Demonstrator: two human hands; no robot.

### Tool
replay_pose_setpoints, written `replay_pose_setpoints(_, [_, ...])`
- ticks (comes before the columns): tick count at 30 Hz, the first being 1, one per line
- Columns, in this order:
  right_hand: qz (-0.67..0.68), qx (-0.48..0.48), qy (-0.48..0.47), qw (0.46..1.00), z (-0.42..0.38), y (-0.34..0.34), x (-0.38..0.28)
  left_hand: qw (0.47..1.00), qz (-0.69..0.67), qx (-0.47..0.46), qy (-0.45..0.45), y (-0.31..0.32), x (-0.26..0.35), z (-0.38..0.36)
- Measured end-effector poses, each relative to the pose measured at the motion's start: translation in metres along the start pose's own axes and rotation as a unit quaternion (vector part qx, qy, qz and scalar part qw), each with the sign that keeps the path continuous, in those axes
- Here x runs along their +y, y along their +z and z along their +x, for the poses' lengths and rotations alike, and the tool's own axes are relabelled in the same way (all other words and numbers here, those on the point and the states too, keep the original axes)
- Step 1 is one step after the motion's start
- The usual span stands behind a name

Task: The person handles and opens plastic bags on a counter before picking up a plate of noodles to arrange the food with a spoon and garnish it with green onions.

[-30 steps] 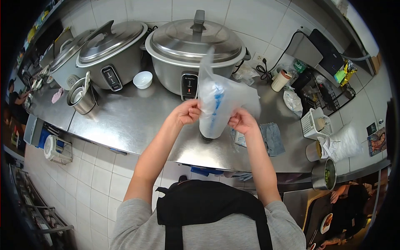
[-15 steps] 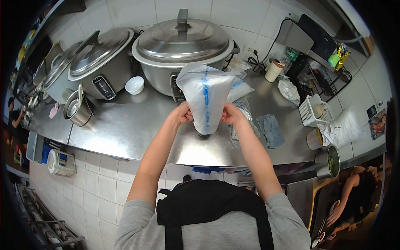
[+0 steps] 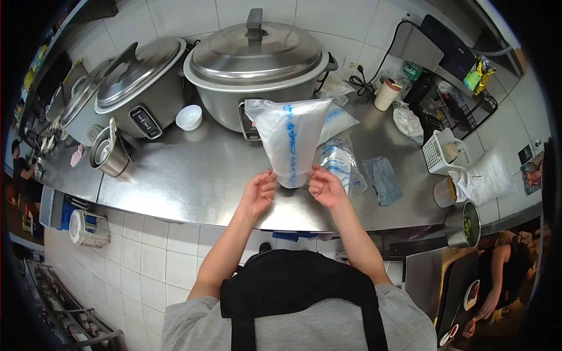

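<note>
A clear plastic bag (image 3: pixel 294 137) with blue print stands upright on the steel counter in front of me, wide at the top and narrow at the base. What is inside it is hard to make out. My left hand (image 3: pixel 259 194) has its fingers curled, thumb and index fingertips pinched at the bag's lower left edge. On the opposite side, my right hand (image 3: pixel 326 187) pinches the lower right edge in the same way. Just right of the bag lie a flat printed plastic packet (image 3: pixel 341 164) and another blue-printed bag (image 3: pixel 339 124).
A large lidded rice cooker (image 3: pixel 257 70) stands behind the bag, with another cooker (image 3: pixel 143 88) to its left. A white bowl (image 3: pixel 189 118), a steel pot (image 3: pixel 111 155), a blue-grey cloth (image 3: pixel 383 180) and a white basket (image 3: pixel 445 153) are on the counter (image 3: pixel 175 181). Another person's arm (image 3: pixel 494 281) shows at lower right.
Both hands have slid down and toward me, from the bag's sides to near its base. The bag's top edge has flattened and spread.
</note>
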State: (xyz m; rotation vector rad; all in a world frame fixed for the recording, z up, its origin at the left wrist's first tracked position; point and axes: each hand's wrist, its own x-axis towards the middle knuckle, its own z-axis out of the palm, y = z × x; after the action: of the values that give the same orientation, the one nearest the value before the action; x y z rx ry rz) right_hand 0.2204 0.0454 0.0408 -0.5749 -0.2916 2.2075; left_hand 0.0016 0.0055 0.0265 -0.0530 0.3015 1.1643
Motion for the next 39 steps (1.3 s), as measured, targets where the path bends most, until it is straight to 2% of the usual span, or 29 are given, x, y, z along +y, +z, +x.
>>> replay_pose_setpoints(1, [-0.010, -0.056, -0.020, 0.998, -0.004, -0.002, 0.008, 1.000, -0.001, 0.004, 0.001, -0.003, -0.011, -0.004])
replay_pose_setpoints(4, [-0.001, -0.103, -0.035, 0.994, 0.006, -0.023, 0.026, 0.999, 0.001, -0.021, 0.025, -0.009, -0.028, -0.006])
replay_pose_setpoints(6, [0.009, -0.109, -0.037, 0.993, 0.011, -0.034, 0.032, 0.989, 0.119, -0.053, 0.066, -0.021, -0.029, 0.000])
replay_pose_setpoints(8, [-0.088, -0.028, -0.076, 0.993, 0.017, -0.046, 0.033, 0.982, 0.167, -0.020, 0.089, -0.030, -0.026, 0.002])
replay_pose_setpoints(10, [-0.138, -0.002, -0.090, 0.986, 0.016, -0.052, 0.034, 0.950, 0.279, 0.006, 0.141, -0.027, -0.022, 0.000])
replay_pose_setpoints(11, [-0.188, 0.027, -0.103, 0.976, 0.015, -0.055, 0.035, 0.950, 0.280, 0.006, 0.139, -0.026, -0.019, 0.000])
replay_pose_setpoints(13, [-0.228, 0.050, -0.110, 0.966, 0.003, -0.040, 0.031, 0.857, 0.487, 0.084, 0.146, -0.013, -0.015, -0.003])
replay_pose_setpoints(14, [-0.268, 0.073, -0.117, 0.953, -0.006, -0.029, 0.026, 0.858, 0.488, 0.080, 0.142, -0.012, -0.012, -0.007])
replay_pose_setpoints(15, [-0.267, 0.079, -0.125, 0.952, -0.017, -0.020, 0.018, 0.833, 0.524, 0.109, 0.140, -0.013, -0.009, -0.010])
replay_pose_setpoints(16, [-0.345, 0.089, -0.156, 0.921, -0.029, -0.012, 0.008, 0.806, 0.560, 0.136, 0.137, -0.013, -0.008, -0.014])
replay_pose_setpoints(17, [-0.419, 0.100, -0.185, 0.883, -0.038, -0.010, -0.001, 0.805, 0.564, 0.133, 0.128, -0.013, -0.006, -0.020])
replay_pose_setpoints(19, [-0.435, 0.145, -0.313, 0.832, -0.057, -0.021, -0.033, 0.803, 0.573, 0.121, 0.109, -0.013, -0.008, -0.036])
replay_pose_setpoints(21, [-0.454, 0.229, -0.412, 0.756, -0.069, -0.054, -0.071, 0.797, 0.580, 0.132, 0.106, -0.015, -0.010, -0.051])
replay_pose_setpoints(22, [-0.582, 0.301, -0.457, 0.602, -0.078, -0.072, -0.088, 0.796, 0.583, 0.127, 0.100, -0.019, -0.011, -0.056])
replay_pose_setpoints(23, [-0.684, 0.359, -0.478, 0.419, -0.086, -0.089, -0.101, 0.798, 0.580, 0.128, 0.096, -0.023, -0.013, -0.060])
replay_pose_setpoints(24, [-0.682, 0.363, -0.479, 0.416, -0.095, -0.104, -0.105, 0.801, 0.577, 0.130, 0.093, -0.025, -0.015, -0.062])
replay_pose_setpoints(26, [-0.817, 0.424, -0.332, 0.206, -0.110, -0.128, -0.107, 0.803, 0.576, 0.124, 0.087, -0.023, -0.022, -0.065])
replay_pose_setpoints(27, [-0.813, 0.426, -0.305, 0.254, -0.111, -0.122, -0.107, 0.804, 0.577, 0.116, 0.081, -0.021, -0.027, -0.065])
replay_pose_setpoints(28, [-0.813, 0.427, -0.306, 0.252, -0.112, -0.116, -0.109, 0.806, 0.577, 0.110, 0.075, -0.019, -0.031, -0.064])
replay_pose_setpoints(30, [-0.746, 0.463, -0.305, 0.368, -0.110, -0.092, -0.104, 0.806, 0.580, 0.097, 0.064, -0.012, -0.040, -0.062])
replay_pose_setpoints(32, [-0.719, 0.368, -0.462, 0.367, -0.104, -0.066, -0.087, 0.780, 0.618, 0.073, 0.063, -0.002, -0.052, -0.054])
replay_pose_setpoints(34, [-0.731, 0.257, -0.496, 0.391, -0.098, -0.049, -0.059, 0.767, 0.636, 0.065, 0.050, 0.003, -0.062, -0.044])
replay_pose_setpoints(36, [-0.810, 0.154, -0.464, 0.324, -0.085, -0.058, -0.033, 0.752, 0.651, -0.031, 0.099, -0.005, -0.073, -0.029])
replay_pose_setpoints(38, [-0.827, 0.157, -0.443, 0.310, -0.070, -0.068, -0.017, 0.744, 0.661, -0.043, 0.090, 0.003, -0.083, -0.021])
replay_pose_setpoints(39, [-0.843, 0.158, -0.422, 0.293, -0.065, -0.073, -0.015, 0.704, 0.699, -0.069, 0.104, 0.009, -0.088, -0.017])
